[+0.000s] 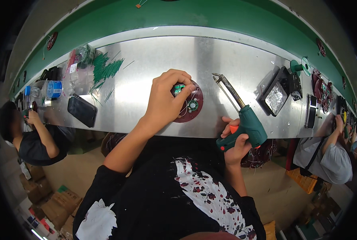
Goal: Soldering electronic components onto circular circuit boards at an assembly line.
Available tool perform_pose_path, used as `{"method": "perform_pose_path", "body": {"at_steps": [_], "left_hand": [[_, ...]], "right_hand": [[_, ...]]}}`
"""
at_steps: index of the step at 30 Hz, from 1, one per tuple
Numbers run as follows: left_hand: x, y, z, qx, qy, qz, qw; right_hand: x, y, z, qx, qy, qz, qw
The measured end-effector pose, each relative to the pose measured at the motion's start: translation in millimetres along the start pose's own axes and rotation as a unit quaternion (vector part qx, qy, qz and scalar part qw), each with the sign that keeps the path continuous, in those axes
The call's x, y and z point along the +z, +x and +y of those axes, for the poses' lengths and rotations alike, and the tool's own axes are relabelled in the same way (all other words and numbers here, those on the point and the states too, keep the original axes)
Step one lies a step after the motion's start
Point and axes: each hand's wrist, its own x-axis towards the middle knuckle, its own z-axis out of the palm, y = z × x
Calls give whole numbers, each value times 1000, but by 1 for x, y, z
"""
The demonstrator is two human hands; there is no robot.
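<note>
A round dark-red disc [194, 105] carrying a small green circuit board and thin white wires lies on the metal bench before me. My left hand [171, 90] bends over its upper left side, thumb and fingers closed near the green part; whatever they pinch is hidden. My right hand [235, 138] is wrapped round the handle of a green soldering gun [246, 128] with an orange trigger. The gun's metal tip points up and away, to the right of the disc and apart from it.
Left on the bench [138, 108] lie a black phone [82, 111], a plastic bottle [46, 89] and a heap of green wire pieces [105, 68]. Right are a black tray [275, 94], a green spool [300, 66] and more red discs [323, 92]. A green belt [194, 18] runs behind; people sit either side.
</note>
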Motion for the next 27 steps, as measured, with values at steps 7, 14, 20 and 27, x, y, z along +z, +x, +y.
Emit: {"method": "perform_pose_path", "body": {"at_steps": [7, 14, 20, 27], "left_hand": [[5, -6, -10, 54, 33, 6, 998], [8, -11, -9, 36, 41, 33, 998], [4, -10, -15, -22, -36, 24, 999], [5, -9, -12, -45, -45, 19, 998]], "right_hand": [[-2, 2, -2, 9, 10, 16, 1000], [-12, 6, -7, -14, -56, -12, 998], [-17, 4, -4, -11, -42, -69, 997], [-26, 2, 2, 30, -9, -89, 996]]}}
